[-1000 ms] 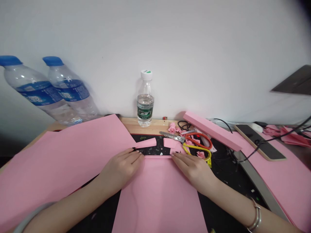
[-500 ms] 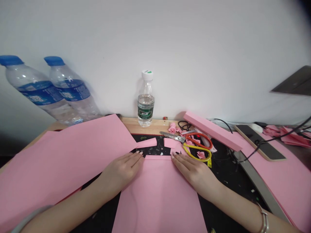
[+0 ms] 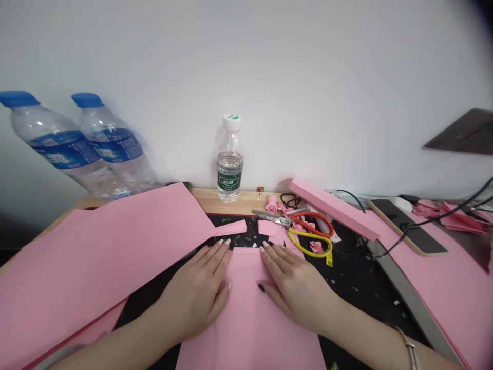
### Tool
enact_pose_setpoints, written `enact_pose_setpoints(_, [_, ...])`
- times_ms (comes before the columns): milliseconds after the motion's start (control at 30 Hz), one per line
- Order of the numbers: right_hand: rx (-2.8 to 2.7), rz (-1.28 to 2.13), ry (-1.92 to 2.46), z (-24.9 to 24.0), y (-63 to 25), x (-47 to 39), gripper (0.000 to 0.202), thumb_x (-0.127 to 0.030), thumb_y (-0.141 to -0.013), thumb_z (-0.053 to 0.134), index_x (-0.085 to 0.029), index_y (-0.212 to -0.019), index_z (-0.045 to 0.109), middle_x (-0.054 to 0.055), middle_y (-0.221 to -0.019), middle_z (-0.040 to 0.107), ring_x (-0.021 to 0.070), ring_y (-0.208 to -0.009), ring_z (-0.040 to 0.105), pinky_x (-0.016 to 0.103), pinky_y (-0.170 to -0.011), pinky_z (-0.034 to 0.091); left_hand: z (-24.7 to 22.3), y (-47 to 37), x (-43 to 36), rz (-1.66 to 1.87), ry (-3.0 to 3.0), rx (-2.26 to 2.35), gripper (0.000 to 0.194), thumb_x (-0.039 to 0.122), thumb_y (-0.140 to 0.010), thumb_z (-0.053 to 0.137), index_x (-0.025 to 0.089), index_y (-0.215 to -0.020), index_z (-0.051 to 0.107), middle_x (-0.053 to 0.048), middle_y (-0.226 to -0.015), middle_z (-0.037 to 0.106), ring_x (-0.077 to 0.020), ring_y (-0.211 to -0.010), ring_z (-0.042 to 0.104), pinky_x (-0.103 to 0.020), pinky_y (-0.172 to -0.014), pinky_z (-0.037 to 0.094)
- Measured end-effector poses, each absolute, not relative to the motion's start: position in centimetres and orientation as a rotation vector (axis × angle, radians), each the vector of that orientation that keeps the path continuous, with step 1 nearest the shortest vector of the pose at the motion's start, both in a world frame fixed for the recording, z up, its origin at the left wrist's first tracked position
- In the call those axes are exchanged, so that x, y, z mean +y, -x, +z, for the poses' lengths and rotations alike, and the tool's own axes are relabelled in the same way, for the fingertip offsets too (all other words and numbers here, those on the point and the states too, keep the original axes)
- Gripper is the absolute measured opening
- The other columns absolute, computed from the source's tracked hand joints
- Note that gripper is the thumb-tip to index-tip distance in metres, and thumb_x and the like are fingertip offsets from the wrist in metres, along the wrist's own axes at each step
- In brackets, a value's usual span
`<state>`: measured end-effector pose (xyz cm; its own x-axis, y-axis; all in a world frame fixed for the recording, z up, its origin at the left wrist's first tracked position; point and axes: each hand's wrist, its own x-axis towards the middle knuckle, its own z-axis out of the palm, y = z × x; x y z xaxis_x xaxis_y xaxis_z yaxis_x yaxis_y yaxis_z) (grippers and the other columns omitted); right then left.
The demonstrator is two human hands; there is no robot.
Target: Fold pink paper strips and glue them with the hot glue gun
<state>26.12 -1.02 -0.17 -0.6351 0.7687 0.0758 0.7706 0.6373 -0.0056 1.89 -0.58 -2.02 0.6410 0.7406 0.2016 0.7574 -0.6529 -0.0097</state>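
"Where's the pink paper sheet (image 3: 246, 308)?"
"Under the left hand (image 3: 198, 280) and right hand (image 3: 298, 282). Both lie flat, fingers close, thumbs out, gripping nothing."
"How to press well?"
"Push its far edge evenly, middle outward. Hands hide that edge's ends; the near end is cut off."

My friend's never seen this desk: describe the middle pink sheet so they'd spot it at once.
Before the white wall stands a small bottle. Nearer, on the black mat, lies the pink sheet. Unlike the sheets either side, it has the left hand and right hand on its far end.
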Motion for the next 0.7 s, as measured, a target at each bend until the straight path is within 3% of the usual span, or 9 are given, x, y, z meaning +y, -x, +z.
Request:
enact_pose_setpoints(167, [-2.782, 0.063, 1.300, -0.3, -24.5, -1.0, 0.053, -0.034, -0.093, 0.039, 0.000, -0.133, 0.047, 0.022, -0.136, 0.049, 0.0326, -0.126, 0.045, 0.046, -0.107, 0.037, -2.6, -3.1, -0.8, -0.347, 2.848, -1.235, 0.052, 0.025, -0.087, 0.044, 0.004, -0.134, 0.044, -0.019, -0.139, 0.047, -0.0302, -0.129, 0.043, -0.047, -0.104, 0.038])
enact_pose_setpoints(433, [-2.777, 0.203, 1.274, -0.9, -23.7, -0.8, 0.056, -0.032, -0.093, 0.040, 0.001, -0.138, 0.040, 0.023, -0.143, 0.040, 0.0316, -0.133, 0.035, 0.045, -0.110, 0.031, -3.2, -3.8, -0.4, -0.327, 2.903, -1.209, 0.055, 0.024, -0.086, 0.043, 0.005, -0.138, 0.039, -0.014, -0.146, 0.038, -0.0260, -0.136, 0.032, -0.043, -0.108, 0.035])
enact_pose_setpoints(700, [-2.745, -0.010, 1.370, -1.4, -25.7, -1.8, 0.055, -0.032, -0.093, 0.042, 0.002, -0.136, 0.042, 0.024, -0.140, 0.042, 0.0342, -0.129, 0.042, 0.048, -0.103, 0.041, -3.2, -1.3, -0.8, -0.270, 2.851, -1.281, 0.056, 0.034, -0.091, 0.043, 0.012, -0.142, 0.033, -0.011, -0.147, 0.037, -0.0266, -0.134, 0.036, -0.044, -0.106, 0.035])
